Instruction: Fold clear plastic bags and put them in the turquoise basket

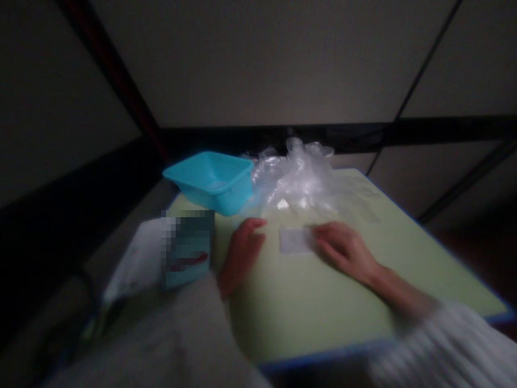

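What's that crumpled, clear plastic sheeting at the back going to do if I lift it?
The crumpled, clear plastic sheeting will probably flop, given its loose wrinkles. It looks light for its bulk, since the yellow-green tabletop shows through. Its glossy surface might feel slippery.

Looks like smooth plastic with a soft sheen on the turquoise rectangular tub [236,195]; glossy, crinkled and see-through, like thin plastic film, in the crumpled clear sheeting [301,175]; appears matt and smooth on the small pale flat rectangle [293,241], too blurred to tell paper from plastic; seems smooth and matt across the yellow-green blue-edged tabletop [299,307]; reads as ribbed, matt cloth on the pale right sleeve [456,342].
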`<state>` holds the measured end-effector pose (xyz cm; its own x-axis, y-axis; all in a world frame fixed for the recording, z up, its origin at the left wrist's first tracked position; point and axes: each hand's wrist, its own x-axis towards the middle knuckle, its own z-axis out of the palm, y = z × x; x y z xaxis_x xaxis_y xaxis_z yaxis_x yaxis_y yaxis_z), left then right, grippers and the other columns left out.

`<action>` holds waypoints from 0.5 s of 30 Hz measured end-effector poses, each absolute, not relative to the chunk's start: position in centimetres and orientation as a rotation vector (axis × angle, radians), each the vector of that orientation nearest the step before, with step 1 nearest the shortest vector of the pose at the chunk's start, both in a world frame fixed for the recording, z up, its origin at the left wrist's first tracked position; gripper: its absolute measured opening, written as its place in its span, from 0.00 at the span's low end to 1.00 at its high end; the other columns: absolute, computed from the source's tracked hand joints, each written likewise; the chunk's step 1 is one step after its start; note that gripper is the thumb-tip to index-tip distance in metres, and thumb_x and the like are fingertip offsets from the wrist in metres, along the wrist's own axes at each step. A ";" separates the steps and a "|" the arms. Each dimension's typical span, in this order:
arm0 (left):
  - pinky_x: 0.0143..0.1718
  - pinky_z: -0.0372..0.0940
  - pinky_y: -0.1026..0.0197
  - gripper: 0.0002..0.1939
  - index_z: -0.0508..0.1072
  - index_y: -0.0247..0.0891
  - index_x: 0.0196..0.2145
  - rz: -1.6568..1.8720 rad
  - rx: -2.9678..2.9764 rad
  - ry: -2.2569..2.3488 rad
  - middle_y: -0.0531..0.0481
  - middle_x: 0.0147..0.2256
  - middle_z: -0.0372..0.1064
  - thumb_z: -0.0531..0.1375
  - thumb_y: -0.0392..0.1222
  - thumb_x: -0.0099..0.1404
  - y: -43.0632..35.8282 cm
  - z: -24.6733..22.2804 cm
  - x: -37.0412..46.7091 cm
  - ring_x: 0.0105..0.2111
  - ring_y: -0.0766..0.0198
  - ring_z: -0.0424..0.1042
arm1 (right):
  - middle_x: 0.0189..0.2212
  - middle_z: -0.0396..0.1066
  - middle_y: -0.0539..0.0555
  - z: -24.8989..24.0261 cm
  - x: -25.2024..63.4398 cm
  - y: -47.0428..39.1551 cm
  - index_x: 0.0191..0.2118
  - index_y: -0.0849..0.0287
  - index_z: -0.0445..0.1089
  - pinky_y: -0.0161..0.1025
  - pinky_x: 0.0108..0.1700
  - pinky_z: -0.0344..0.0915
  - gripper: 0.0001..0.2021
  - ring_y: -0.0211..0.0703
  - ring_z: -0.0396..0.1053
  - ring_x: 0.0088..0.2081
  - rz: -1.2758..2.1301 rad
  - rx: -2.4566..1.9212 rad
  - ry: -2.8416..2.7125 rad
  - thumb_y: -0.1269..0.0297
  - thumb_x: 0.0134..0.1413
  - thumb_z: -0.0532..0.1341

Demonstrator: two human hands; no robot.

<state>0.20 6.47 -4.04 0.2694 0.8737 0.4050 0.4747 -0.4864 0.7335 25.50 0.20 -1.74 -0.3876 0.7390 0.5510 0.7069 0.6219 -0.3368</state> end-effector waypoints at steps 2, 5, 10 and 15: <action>0.52 0.64 0.50 0.12 0.69 0.35 0.42 1.123 2.187 1.155 0.43 0.45 0.71 0.52 0.34 0.61 6.0 -3.6 0.2 0.48 0.57 0.70 | 0.40 0.75 0.59 -1.7 25.5 0.2 0.39 0.61 0.73 0.47 0.43 0.67 0.11 0.47 0.71 0.41 0.018 -1.082 -2.215 0.66 0.63 0.53; 0.54 0.62 0.49 0.14 0.71 0.37 0.44 1.033 2.459 1.026 0.43 0.49 0.70 0.51 0.32 0.63 4.7 -2.8 0.7 0.51 0.56 0.68 | 0.40 0.75 0.58 -1.7 25.4 0.1 0.40 0.61 0.73 0.48 0.45 0.65 0.11 0.46 0.71 0.43 -0.067 -0.934 -2.373 0.66 0.64 0.54; 0.55 0.62 0.49 0.17 0.73 0.37 0.47 0.827 2.713 0.920 0.43 0.53 0.69 0.51 0.30 0.63 3.8 -2.1 1.3 0.53 0.56 0.67 | 0.39 0.75 0.57 -1.7 25.0 0.2 0.40 0.61 0.74 0.45 0.43 0.65 0.11 0.45 0.70 0.41 -0.229 -0.858 -2.482 0.67 0.65 0.53; 0.55 0.62 0.48 0.18 0.74 0.37 0.44 0.650 2.796 0.936 0.43 0.50 0.71 0.50 0.29 0.61 3.8 -1.7 1.1 0.51 0.56 0.68 | 0.35 0.74 0.58 -1.9 25.1 0.3 0.38 0.61 0.73 0.44 0.41 0.64 0.13 0.44 0.69 0.38 -0.229 -0.875 -2.528 0.67 0.66 0.51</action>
<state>1.13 3.83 -1.75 0.7160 0.5983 0.3597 0.5459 -0.8010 0.2455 25.07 0.32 -1.90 -0.6960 0.5444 0.4683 0.6197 0.7848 0.0086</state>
